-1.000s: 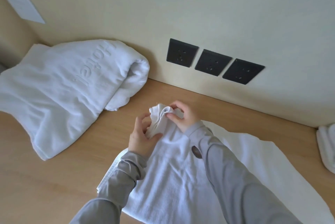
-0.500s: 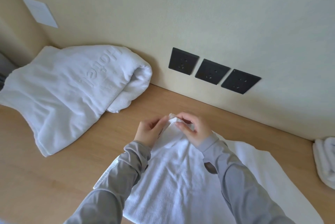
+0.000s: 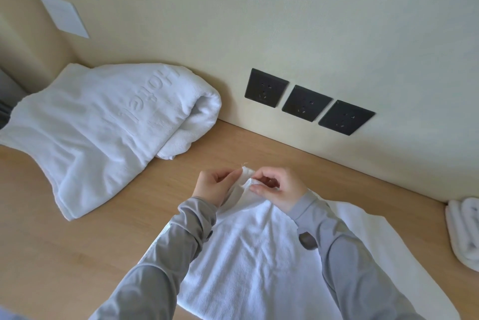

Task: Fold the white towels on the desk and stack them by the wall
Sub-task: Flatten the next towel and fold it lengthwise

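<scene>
Two hands meet over the middle of the bench (image 3: 77, 236), both pinching the same gathered corner of a white towel (image 3: 259, 262). The left hand (image 3: 212, 187) has a clenched grip on the corner from the left, thumb and fingers closed on the cloth; the right hand (image 3: 277, 187) grasps it from the right with its fingertips (image 3: 255, 182), the other fingers curled. The corner is lifted off the bench and the cloth drapes down from it between the two grey sleeves, spreading flat toward the near edge. A second layer of white cloth shows under it to the right. A big towel (image 3: 103, 125) embossed "Hotel" lies folded in the far left corner, touching the wall (image 3: 311, 22). A rolled towel (image 3: 464, 231) sits at the right edge. Three dark sockets (image 3: 307, 102) are set in the wall just above the bench's far edge.
</scene>
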{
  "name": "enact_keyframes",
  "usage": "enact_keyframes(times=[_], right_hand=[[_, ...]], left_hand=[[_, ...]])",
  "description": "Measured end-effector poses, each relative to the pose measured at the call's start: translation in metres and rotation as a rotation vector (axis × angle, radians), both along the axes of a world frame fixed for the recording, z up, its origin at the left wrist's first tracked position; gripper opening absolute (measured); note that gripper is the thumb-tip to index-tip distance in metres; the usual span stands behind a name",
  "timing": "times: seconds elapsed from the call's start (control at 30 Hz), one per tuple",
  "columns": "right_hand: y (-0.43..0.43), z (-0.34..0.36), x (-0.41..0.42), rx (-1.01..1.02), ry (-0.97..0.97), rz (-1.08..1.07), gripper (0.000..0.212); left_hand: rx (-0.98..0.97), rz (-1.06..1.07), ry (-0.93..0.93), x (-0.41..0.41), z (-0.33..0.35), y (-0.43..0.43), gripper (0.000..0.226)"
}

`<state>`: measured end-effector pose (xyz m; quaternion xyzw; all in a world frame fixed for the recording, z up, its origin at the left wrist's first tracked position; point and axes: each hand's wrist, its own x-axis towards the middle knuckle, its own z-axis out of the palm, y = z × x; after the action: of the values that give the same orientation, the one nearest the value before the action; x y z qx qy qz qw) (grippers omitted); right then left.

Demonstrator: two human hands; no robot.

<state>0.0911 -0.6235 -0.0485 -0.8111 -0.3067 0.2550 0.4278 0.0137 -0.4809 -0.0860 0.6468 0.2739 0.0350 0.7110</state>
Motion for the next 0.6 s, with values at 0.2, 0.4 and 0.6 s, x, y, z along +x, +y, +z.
enact_keyframes(times=[0.2, 0.4, 0.6], right_hand=[[0.008, 0.005, 0.0, -0.015, 0.0, -0.106, 0.018], [0.006, -0.001, -0.005, -0.001, -0.077, -0.131, 0.011], [0.002, -0.002, -0.007, 0.023, -0.144, -0.139, 0.013]], left_hand=[[0.098, -0.048, -0.059, -0.005, 0.008, -0.004, 0.011], [0.129, -0.064, -0.073, -0.007, 0.012, -0.005, 0.011], [-0.026, -0.155, -0.151, -0.011, 0.012, -0.001, 0.021]])
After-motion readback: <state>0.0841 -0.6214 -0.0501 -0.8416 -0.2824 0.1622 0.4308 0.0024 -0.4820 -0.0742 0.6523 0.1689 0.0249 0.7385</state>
